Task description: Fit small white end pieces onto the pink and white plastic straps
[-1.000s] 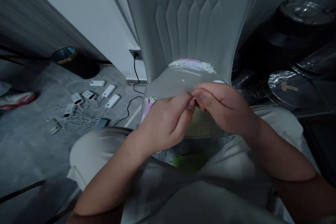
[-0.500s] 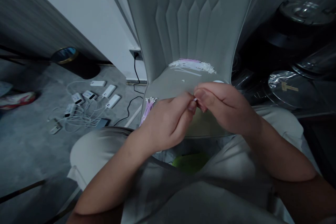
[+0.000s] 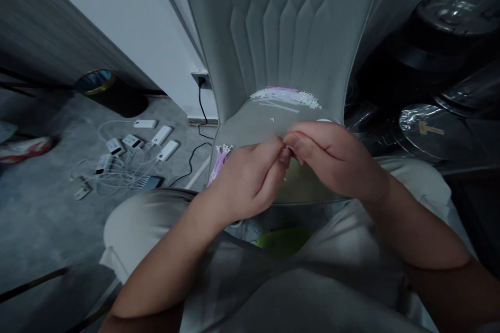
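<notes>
Above the seat of a grey padded chair (image 3: pixel 242 125), my left hand (image 3: pixel 253 177) and my right hand (image 3: pixel 332 158) meet at the fingertips. Both are closed in a pinch. Whatever lies between the fingers is almost wholly hidden; only a tiny pale speck shows. Beyond them, at the back of the seat, is a pile of thin white and purple strips with star-like white ends (image 3: pixel 287 96). A bundle of purple strips with white ends (image 3: pixel 220 164) lies at the seat's left edge, partly behind my left hand. A small white bit (image 3: pixel 272 119) rests on the seat.
On the floor at left are several white power banks (image 3: pixel 167 150) with tangled cables, and a dark bin (image 3: pixel 113 93). A black cord (image 3: pixel 200 104) runs from a wall socket. Shiny round lidded containers (image 3: pixel 425 132) stand at right. Something green (image 3: pixel 283 239) lies below the seat.
My right fingertips have shifted slightly left against the left ones. The small white piece seen between them before is now nearly covered. A tiny pale bit shows below my left fingers.
</notes>
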A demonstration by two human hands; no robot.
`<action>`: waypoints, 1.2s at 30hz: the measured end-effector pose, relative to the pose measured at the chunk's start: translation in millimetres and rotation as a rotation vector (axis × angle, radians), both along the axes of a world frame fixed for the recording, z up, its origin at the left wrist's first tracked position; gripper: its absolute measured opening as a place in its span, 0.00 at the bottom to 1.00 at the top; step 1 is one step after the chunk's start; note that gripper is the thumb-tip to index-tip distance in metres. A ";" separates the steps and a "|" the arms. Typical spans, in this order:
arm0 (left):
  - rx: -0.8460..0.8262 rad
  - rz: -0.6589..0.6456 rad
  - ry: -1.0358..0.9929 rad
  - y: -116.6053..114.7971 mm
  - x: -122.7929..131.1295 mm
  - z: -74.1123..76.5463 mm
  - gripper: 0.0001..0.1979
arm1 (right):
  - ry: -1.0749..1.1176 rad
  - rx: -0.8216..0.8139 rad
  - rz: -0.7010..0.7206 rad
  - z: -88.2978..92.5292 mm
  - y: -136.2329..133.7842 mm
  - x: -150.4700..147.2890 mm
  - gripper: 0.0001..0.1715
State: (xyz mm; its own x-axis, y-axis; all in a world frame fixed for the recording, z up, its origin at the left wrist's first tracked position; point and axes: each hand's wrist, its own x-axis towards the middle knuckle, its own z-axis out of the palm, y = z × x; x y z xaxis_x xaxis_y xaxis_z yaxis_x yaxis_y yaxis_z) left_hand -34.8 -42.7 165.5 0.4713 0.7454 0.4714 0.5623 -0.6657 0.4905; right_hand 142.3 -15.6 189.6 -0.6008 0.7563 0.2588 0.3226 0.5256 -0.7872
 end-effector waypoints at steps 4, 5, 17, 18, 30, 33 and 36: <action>-0.035 -0.016 -0.030 0.2 0.0 1.0 0.11 | -0.022 0.019 0.011 2.7 -0.5 -0.1 0.20; -0.041 -0.024 -0.047 -0.2 0.0 1.7 0.11 | -0.020 0.018 0.014 3.8 -0.9 -0.4 0.20; -0.143 0.049 0.051 -5.7 1.5 12.2 0.10 | -0.106 0.020 0.000 9.0 1.7 4.6 0.20; -0.171 0.051 0.057 -6.5 2.1 13.7 0.10 | -0.088 -0.012 0.000 8.7 2.1 5.3 0.20; -0.173 0.034 -0.038 -8.1 5.5 16.8 0.10 | 0.183 -0.173 -0.066 4.8 4.0 10.4 0.25; -0.100 0.023 -0.045 -6.5 3.6 14.4 0.09 | 0.214 -0.176 -0.058 3.5 5.9 11.9 0.25; -0.071 0.022 -0.060 -4.2 2.1 12.1 0.08 | 0.179 -0.199 -0.042 2.0 6.0 14.1 0.23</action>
State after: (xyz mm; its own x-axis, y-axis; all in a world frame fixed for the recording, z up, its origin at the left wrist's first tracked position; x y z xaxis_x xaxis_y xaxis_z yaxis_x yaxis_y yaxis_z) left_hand -32.7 -46.9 177.6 0.4274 0.7874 0.4442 0.5445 -0.6164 0.5688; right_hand 156.4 -9.6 191.6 -0.5256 0.8266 0.2014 0.1876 0.3436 -0.9202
